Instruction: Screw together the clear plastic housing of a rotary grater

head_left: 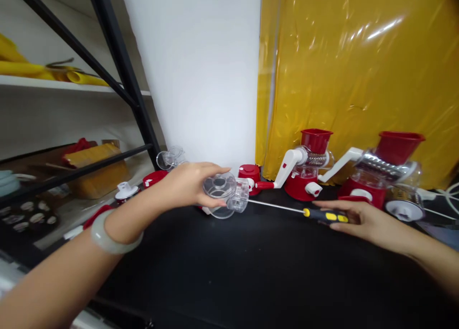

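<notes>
My left hand grips a clear plastic grater housing above the black table, fingers on top and thumb beneath. In my right hand is a long screwdriver with a black and yellow handle, held level. Its thin shaft points left, and the tip meets or enters the housing's right end; the tip itself is hidden. Just behind the housing stands a small red base. An assembled red and white rotary grater stands behind the screwdriver.
Another rotary grater and a loose grating drum stand at the right. Further clear and red parts lie behind my left arm. A black-framed shelf rises at the left; yellow plastic sheeting hangs at the back.
</notes>
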Tool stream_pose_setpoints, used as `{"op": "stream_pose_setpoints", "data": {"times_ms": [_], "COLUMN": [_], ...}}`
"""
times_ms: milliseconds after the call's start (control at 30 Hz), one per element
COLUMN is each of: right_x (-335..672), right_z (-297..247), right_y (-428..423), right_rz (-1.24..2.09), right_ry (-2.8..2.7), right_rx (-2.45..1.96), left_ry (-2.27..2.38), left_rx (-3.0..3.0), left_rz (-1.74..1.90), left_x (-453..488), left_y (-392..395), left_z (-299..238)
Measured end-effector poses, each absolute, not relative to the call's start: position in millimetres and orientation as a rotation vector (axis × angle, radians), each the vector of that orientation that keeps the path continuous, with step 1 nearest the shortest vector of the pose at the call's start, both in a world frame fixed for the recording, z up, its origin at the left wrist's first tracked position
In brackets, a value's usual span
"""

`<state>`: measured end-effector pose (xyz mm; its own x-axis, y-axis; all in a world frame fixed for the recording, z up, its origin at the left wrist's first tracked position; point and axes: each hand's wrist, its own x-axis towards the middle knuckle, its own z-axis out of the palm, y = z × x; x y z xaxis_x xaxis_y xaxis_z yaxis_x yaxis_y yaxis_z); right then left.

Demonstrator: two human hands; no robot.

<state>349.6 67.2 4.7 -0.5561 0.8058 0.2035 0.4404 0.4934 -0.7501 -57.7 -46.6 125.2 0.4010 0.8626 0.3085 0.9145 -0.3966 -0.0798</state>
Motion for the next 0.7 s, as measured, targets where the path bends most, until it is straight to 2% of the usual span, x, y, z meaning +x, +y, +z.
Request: {"op": "stream_pose_setpoints", "data": {"times_ms": [67,367,700], "right_x": [338,305,310], "right_z": [-4,-22,-28], "right_y": [63,40,48], "right_rz": [0.964,0.903,0.974], "right_ry": [-2.314,-2.388,-2.329], "right_rx": [-0.947,-0.890,-0.846], "left_ry": [-1.520,-1.326,-1.410], "left_rx": [-2.423,-2.321,-2.441], "left_rz": [-0.174,0.199,0.069], "left_x": [-51,-2,21], "left_y": [-50,-59,-44], "left_z": [150,225,261]}}
